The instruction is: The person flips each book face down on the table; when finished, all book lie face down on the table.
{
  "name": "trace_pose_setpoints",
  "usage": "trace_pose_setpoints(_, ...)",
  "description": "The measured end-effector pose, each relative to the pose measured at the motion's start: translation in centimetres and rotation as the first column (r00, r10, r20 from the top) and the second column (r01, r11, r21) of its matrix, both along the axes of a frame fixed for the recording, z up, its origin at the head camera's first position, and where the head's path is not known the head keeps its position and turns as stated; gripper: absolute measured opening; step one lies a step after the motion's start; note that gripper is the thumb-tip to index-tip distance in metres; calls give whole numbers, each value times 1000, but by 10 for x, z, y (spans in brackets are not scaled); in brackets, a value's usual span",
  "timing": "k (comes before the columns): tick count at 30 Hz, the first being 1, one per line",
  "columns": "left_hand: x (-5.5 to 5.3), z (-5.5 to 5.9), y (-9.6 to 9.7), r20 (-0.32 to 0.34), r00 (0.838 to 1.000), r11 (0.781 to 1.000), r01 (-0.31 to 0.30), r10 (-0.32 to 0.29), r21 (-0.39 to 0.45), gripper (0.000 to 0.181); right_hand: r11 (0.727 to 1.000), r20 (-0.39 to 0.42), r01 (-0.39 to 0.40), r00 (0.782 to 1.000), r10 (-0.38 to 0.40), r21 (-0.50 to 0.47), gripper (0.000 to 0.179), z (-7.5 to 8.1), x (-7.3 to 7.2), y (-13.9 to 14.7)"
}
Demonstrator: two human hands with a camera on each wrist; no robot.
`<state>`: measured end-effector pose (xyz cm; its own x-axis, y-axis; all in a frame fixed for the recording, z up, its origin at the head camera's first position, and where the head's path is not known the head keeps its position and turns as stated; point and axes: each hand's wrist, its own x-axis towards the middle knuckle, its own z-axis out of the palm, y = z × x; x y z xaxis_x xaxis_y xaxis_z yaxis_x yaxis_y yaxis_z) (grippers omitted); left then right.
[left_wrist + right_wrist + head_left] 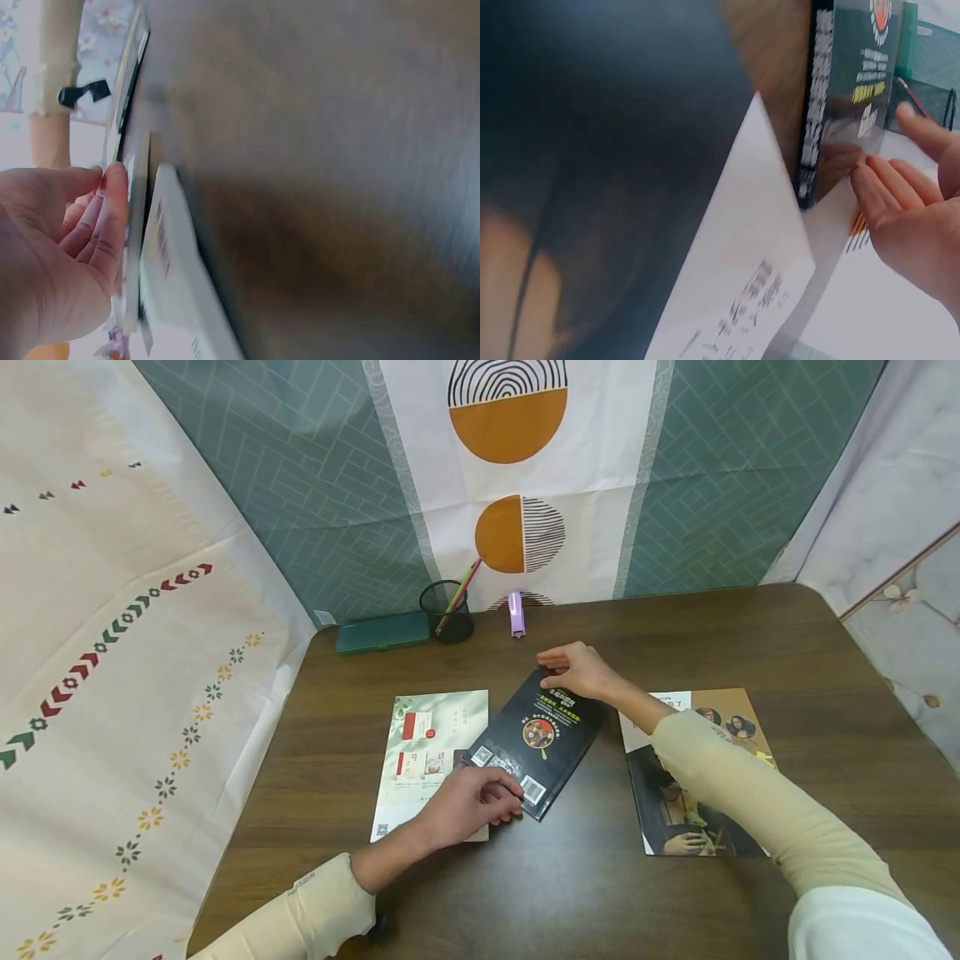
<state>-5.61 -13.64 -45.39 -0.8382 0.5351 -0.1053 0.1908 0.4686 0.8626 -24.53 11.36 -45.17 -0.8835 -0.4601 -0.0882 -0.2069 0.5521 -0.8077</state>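
A black book [536, 743] with white and yellow print lies slanted on the table, its lower left part overlapping a pale green book [427, 735]. My left hand [472, 806] is at the black book's lower edge, fingers loosely bent; in the left wrist view, its thumb and fingertips come close together with nothing visible between them. At the upper end of the black book is my right hand [581, 672]. The right wrist view shows that hand's fingers [900, 184] fairly straight, tips right at the glossy cover [855, 97], the thumb held apart.
To the right, a brown and dark book [720, 718] with a white corner lies under my right forearm. Along the back stand a green case [382, 633], a black mesh pen cup [453, 625] with pencils, and a purple stapler [517, 614]. Patterned cloth hangs behind the table.
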Motion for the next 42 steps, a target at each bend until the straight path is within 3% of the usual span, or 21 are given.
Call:
trace_pose_setpoints(6,-15,11,-13,-200,979,994,-1,-22,-113,21,993,13,-116,993,116,-2,79,0,5,15)
trace_pose_setpoints(13,-38,12,-31,-322,947,976,-46,-25,-212,60,976,-29,-208,977,210,61,97,2,21,31)
trace_pose_setpoints(17,-49,11,-37,-331,943,969,-51,-33,-241,78,964,-68,-231,968,242,130,107,2,33,39)
trace_pose_setpoints(24,-64,1,-47,-288,954,959,-9,-77,-283,97,956,-138,-222,958,250,189,110,0,55,54)
trace_pose_setpoints(28,-71,-5,-55,-272,958,960,13,-92,-278,98,958,-161,-208,957,240,196,107,-3,66,60)
trace_pose_setpoints(32,-77,-9,-61,-289,949,955,35,-124,-295,94,957,-196,-194,952,237,215,104,-6,76,64)
trace_pose_setpoints(42,-79,-12,-66,-299,943,946,47,-148,-320,87,966,-276,-97,947,165,241,94,-13,91,65)
